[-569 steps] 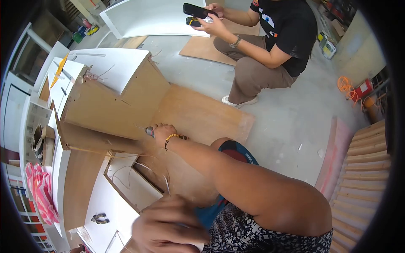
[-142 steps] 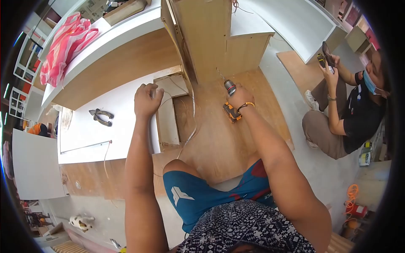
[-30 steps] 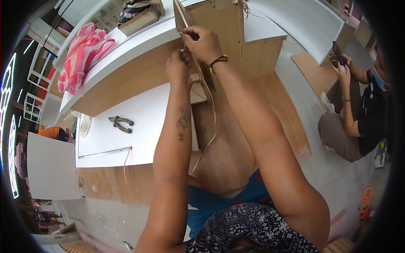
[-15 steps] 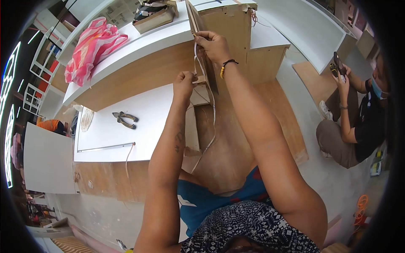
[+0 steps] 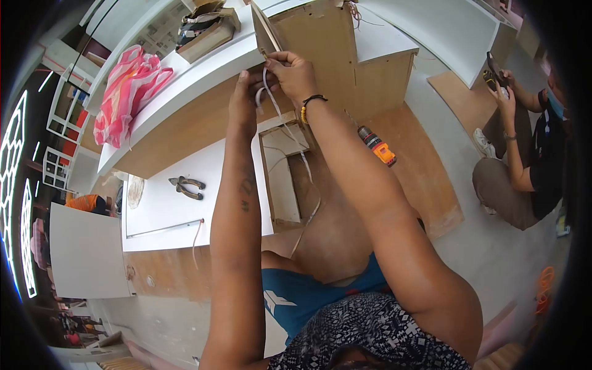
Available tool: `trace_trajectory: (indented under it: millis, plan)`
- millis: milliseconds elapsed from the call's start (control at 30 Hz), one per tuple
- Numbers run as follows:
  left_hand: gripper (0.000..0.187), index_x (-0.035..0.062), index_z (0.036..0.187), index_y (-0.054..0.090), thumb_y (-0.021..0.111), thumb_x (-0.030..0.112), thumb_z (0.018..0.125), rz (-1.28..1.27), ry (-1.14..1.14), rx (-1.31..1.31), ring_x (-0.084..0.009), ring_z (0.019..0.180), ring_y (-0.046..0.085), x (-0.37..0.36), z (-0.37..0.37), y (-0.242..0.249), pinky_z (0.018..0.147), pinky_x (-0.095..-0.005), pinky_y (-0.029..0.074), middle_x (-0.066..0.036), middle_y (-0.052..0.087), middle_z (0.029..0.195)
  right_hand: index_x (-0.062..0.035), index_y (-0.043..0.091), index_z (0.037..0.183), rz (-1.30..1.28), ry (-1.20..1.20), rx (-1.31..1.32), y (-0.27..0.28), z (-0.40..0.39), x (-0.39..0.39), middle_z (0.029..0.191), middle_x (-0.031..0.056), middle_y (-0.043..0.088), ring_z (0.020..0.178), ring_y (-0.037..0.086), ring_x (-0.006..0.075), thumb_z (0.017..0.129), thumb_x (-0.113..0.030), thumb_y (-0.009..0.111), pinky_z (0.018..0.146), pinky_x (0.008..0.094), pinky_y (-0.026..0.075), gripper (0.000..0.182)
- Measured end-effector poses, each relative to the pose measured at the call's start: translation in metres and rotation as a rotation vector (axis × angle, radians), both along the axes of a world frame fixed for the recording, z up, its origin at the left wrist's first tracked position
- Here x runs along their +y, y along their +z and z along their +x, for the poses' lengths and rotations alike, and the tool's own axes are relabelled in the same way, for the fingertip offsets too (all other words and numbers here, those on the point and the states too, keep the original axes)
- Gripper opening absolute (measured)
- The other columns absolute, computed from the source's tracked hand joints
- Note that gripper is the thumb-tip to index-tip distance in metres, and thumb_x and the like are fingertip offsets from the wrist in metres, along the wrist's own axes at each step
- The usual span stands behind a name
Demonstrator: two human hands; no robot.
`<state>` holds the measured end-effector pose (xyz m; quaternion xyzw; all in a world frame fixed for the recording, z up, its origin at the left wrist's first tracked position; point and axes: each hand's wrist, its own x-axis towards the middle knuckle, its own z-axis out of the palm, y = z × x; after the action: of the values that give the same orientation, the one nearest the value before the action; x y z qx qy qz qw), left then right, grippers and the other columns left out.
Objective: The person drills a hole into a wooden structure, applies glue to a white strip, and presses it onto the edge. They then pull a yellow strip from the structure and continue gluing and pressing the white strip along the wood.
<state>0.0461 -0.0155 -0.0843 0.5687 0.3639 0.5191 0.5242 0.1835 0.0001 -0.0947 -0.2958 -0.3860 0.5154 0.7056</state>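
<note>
A thin white cable (image 5: 305,163) runs from the wooden panel's edge (image 5: 264,31) down past my legs. The thumb and fingers of my right hand (image 5: 293,75) pinch it at the panel's lower corner. Just to the left, my left hand (image 5: 244,102) has its thumb up and its fingers curled round a short white loop of the cable; the fingertips are partly hidden. Both hands are in front of the white-topped counter (image 5: 209,68). Below them, a cut-out opening (image 5: 283,197) with wires shows beside a white board (image 5: 166,213).
Pliers (image 5: 187,187) lie on the white board, near a metal strip (image 5: 166,228). A cordless drill (image 5: 377,147) rests on the brown board at right. Pink striped plastic (image 5: 132,89) and an open box (image 5: 206,34) sit on the counter. A person (image 5: 524,142) squats at right, holding a phone.
My left hand has moved up close to my right hand, bringing a loop of cable with it. My view has shifted, and the drill now shows beyond my right arm.
</note>
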Motion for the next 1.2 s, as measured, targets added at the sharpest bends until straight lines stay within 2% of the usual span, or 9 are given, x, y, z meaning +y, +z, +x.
trace_trajectory:
  millis: [133,233,467,567,600,767,900,1000,1200]
  plan:
    - [0.037,0.0052,0.12,0.063,0.05,0.037,0.106,-0.167,0.166,-0.015,-0.0165,0.089,0.063,0.004,0.002,-0.012,0.084,-0.0326,0.051,-0.005,0.066,0.101,-0.0039,0.072,0.105,0.064,-0.104,-0.062,-0.013,-0.008,0.011,0.083,0.0044,0.074,0.066,0.068,0.0104,0.091,-0.013,0.073,0.058,0.0275,0.055,0.016]
    - [0.025,0.0067,0.112,0.062,0.063,0.029,0.101,-0.11,0.038,-0.112,-0.0136,0.08,0.059,0.008,-0.003,-0.016,0.078,-0.0314,0.053,-0.002,0.062,0.093,-0.0061,0.074,0.102,0.048,-0.209,-0.185,-0.021,-0.015,0.02,0.086,0.0071,0.076,0.07,0.072,0.0137,0.087,-0.02,0.076,0.065,0.0304,0.057,0.021]
    - [0.019,0.0097,0.108,0.066,0.064,0.027,0.102,-0.101,0.065,0.006,-0.0103,0.08,0.057,0.005,-0.002,-0.001,0.081,-0.0311,0.051,0.002,0.064,0.091,-0.0056,0.075,0.094,0.038,-0.32,-0.246,0.003,-0.006,-0.014,0.086,0.0127,0.075,0.079,0.075,0.0247,0.082,-0.019,0.076,0.074,0.0357,0.059,0.017]
    - [0.022,0.0065,0.109,0.065,0.062,0.028,0.103,-0.049,0.045,0.048,-0.0104,0.079,0.056,0.006,-0.011,0.002,0.081,-0.0302,0.05,0.0,0.064,0.092,-0.0059,0.074,0.104,0.083,-0.353,-0.248,-0.005,-0.015,-0.004,0.086,0.0094,0.076,0.078,0.073,0.0175,0.086,-0.021,0.076,0.072,0.0311,0.058,0.023]
    - [0.023,0.0055,0.109,0.064,0.062,0.028,0.103,-0.018,0.028,0.059,-0.0106,0.079,0.056,0.009,-0.014,0.003,0.081,-0.0301,0.05,0.0,0.064,0.092,-0.0053,0.074,0.099,0.102,-0.435,-0.24,-0.006,-0.02,-0.002,0.084,0.0102,0.076,0.078,0.074,0.0185,0.086,-0.018,0.075,0.071,0.0319,0.058,0.018]
    - [0.029,0.0015,0.11,0.062,0.06,0.03,0.104,0.077,0.006,0.057,-0.0122,0.079,0.056,0.007,-0.019,0.003,0.079,-0.0301,0.049,-0.004,0.065,0.093,-0.0046,0.072,0.095,0.079,-0.44,-0.086,-0.007,-0.033,-0.005,0.084,0.0105,0.076,0.076,0.075,0.0202,0.086,-0.011,0.073,0.071,0.0323,0.059,0.011]
    - [0.03,-0.0013,0.125,0.06,0.058,0.022,0.105,0.079,-0.078,0.081,-0.0176,0.098,0.065,0.005,-0.031,0.006,0.089,-0.0352,0.052,-0.01,0.068,0.114,-0.0051,0.072,0.095,0.061,-0.428,-0.007,-0.004,-0.035,-0.006,0.084,0.0108,0.076,0.077,0.076,0.0227,0.085,-0.01,0.073,0.072,0.0336,0.059,0.011]
    - [0.037,-0.0022,0.141,0.047,0.047,0.017,0.109,0.07,-0.073,0.195,-0.0233,0.124,0.06,0.007,-0.041,0.012,0.105,-0.0382,0.049,-0.015,0.06,0.136,-0.0046,0.072,0.096,0.062,-0.404,0.048,-0.003,-0.04,-0.008,0.085,0.0115,0.076,0.078,0.076,0.0237,0.086,-0.009,0.072,0.072,0.0338,0.059,0.011]
    - [0.039,-0.0032,0.145,0.044,0.046,0.011,0.108,0.14,0.022,0.242,-0.023,0.125,0.06,0.01,-0.048,0.015,0.105,-0.0372,0.051,-0.016,0.056,0.141,-0.0027,0.071,0.098,0.12,-0.469,0.105,-0.005,-0.05,-0.005,0.087,0.013,0.076,0.081,0.075,0.0244,0.085,-0.007,0.071,0.075,0.0338,0.059,0.013]
